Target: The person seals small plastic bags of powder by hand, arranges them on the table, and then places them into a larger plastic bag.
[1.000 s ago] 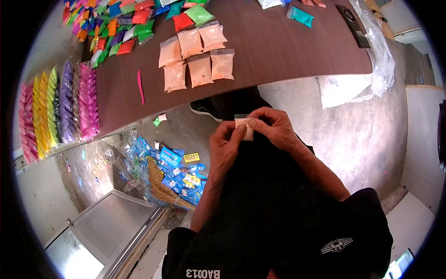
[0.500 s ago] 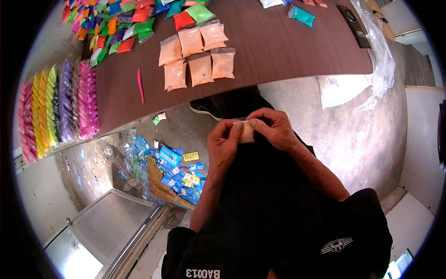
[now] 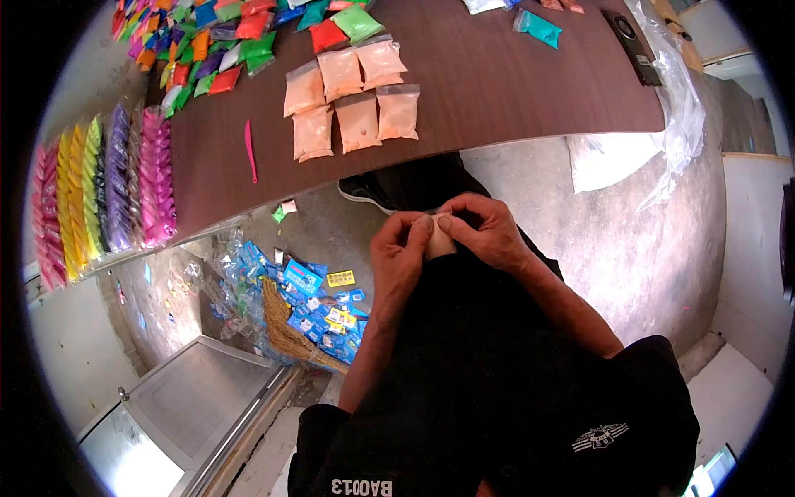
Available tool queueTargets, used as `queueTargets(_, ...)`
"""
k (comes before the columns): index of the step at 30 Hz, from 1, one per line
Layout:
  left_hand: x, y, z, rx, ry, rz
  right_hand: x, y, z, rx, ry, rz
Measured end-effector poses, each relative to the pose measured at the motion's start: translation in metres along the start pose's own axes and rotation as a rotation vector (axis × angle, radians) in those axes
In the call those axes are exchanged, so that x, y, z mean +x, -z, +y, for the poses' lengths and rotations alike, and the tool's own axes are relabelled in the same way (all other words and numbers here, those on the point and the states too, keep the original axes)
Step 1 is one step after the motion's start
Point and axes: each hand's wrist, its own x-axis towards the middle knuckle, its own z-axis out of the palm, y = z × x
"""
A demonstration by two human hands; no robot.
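Observation:
Between my two hands is a small peach packet, held by its upper edge above my lap. My left hand pinches its left side with thumb and fingers. On the right side, my right hand pinches the same edge, its thumb close to the other thumb. Several peach packets lie grouped on the brown table in front of me. A pink plastic knife rests to the left of them.
Many coloured packets are heaped at the table's back left. Long twisted colour packs line its left edge. A teal packet and a black device lie at the right. A straw broom and blue wrappers are on the floor.
My right thumb and fingers have shifted slightly left, closer to my left hand. Less of the packet's width shows between the hands. The things on the table have not moved.

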Motion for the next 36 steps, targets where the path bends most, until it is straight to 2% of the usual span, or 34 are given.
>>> queueTargets(8,-0.003,-0.005,0.012,-0.003,0.078,-0.072,0.001,0.004,0.009,0.067,-0.032,0.075)
queueTargets(15,-0.003,0.000,0.006,0.073,-0.001,-0.075,0.000,0.001,0.005,0.076,0.004,0.007)
queueTargets(21,-0.003,-0.002,0.011,0.076,0.056,-0.064,0.000,0.004,0.009,0.036,-0.005,0.021)
queueTargets(23,-0.004,-0.002,0.017,0.058,0.128,-0.136,0.001,0.005,0.005,0.075,-0.071,0.047)
queueTargets(30,-0.004,0.001,0.005,0.025,0.124,-0.119,0.002,-0.001,0.003,0.159,-0.038,0.074)
queueTargets(32,-0.004,0.000,0.007,-0.022,0.098,-0.095,0.002,0.003,0.001,0.036,-0.012,-0.012)
queueTargets(36,-0.005,0.000,0.015,0.025,0.117,-0.120,0.002,0.005,0.003,-0.031,-0.045,-0.010)
